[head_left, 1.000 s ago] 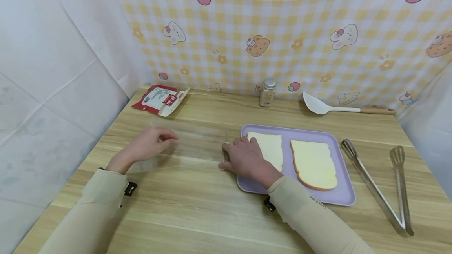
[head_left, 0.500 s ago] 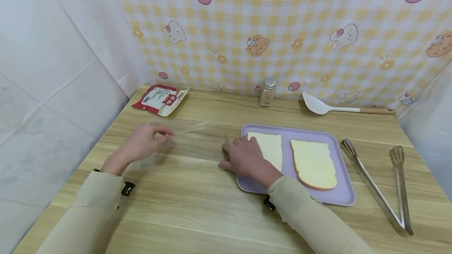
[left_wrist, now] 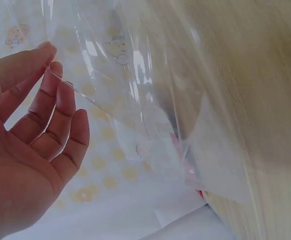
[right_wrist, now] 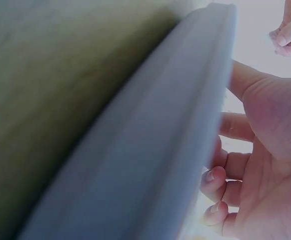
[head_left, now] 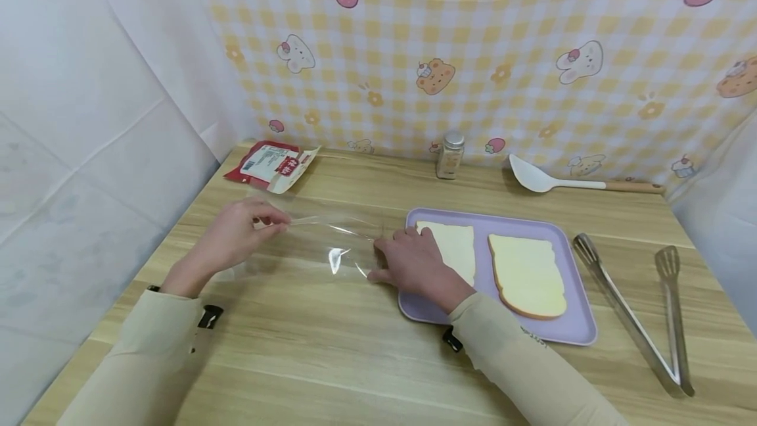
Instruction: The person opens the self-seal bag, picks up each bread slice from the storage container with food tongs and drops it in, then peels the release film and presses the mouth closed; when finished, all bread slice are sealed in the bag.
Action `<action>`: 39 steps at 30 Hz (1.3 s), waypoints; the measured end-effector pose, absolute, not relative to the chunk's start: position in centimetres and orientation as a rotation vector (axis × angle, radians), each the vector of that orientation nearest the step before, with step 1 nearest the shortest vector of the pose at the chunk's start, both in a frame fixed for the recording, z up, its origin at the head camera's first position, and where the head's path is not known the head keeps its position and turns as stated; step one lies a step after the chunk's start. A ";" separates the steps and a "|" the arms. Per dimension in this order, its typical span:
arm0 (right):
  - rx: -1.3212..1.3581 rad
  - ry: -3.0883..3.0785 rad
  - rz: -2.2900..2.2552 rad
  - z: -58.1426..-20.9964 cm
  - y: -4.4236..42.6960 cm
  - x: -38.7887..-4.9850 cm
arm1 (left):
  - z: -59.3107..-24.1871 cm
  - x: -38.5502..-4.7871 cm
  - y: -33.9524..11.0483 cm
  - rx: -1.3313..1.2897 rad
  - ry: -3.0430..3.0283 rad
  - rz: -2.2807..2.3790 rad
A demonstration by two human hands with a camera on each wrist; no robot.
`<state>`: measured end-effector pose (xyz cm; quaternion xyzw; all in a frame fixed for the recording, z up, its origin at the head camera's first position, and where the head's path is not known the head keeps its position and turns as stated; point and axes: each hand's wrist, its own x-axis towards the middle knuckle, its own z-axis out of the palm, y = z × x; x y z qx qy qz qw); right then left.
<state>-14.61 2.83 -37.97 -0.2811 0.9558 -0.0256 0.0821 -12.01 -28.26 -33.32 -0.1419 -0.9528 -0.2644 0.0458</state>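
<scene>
A crinkled sheet of clear plastic film spans the space between both hands, over the wooden table. My left hand pinches its upper left part between thumb and fingertips. The left wrist view shows a taut film edge running from that pinch, with the other fingers loosely bent. At the film's right end, my right hand holds the border with thumb and index finger, over the left rim of the purple tray. In the right wrist view the tray's edge hides those fingertips.
Two bread slices lie on the tray. Metal tongs rest right of it. Behind stand a seasoning jar and a white turner with a wooden handle. A red-and-white packet lies at the back left.
My left hand has shifted slightly left and pulled the film up and taut, so bright reflections show on it. My right hand has stayed in place.
</scene>
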 end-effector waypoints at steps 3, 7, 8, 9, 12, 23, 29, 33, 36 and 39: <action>-0.837 2.857 -0.095 -38.0 2.8 -14.7 | -33.4 -12.0 -28.0 -0.432 -2.929 -0.774; -0.842 2.854 -0.157 -38.2 2.7 -14.8 | -33.8 -12.1 -27.7 -0.418 -2.974 -0.750; -0.842 2.854 -0.172 -38.3 2.7 -14.8 | -33.9 -12.1 -27.6 -0.414 -2.983 -0.751; -0.841 2.853 -0.185 -38.3 2.7 -14.8 | -33.9 -12.1 -27.6 -0.412 -2.989 -0.754; -0.835 2.853 -0.189 -38.5 2.6 -14.7 | -34.1 -12.1 -27.5 -0.413 -2.994 -0.766; -0.836 2.860 -0.153 -38.3 2.4 -14.7 | -34.5 -12.1 -27.6 -0.449 -2.959 -0.792; -0.819 2.844 -0.140 -37.9 2.3 -14.8 | -33.9 -12.2 -27.5 -0.389 -2.980 -0.795; -0.810 2.832 -0.157 -37.6 2.3 -14.9 | -33.5 -12.2 -27.5 -0.371 -2.977 -0.805; -0.810 2.830 -0.166 -37.6 2.3 -14.9 | -33.5 -12.2 -27.4 -0.365 -2.978 -0.797; -0.815 2.827 -0.176 -37.6 2.4 -15.0 | -33.5 -12.1 -27.3 -0.356 -2.990 -0.772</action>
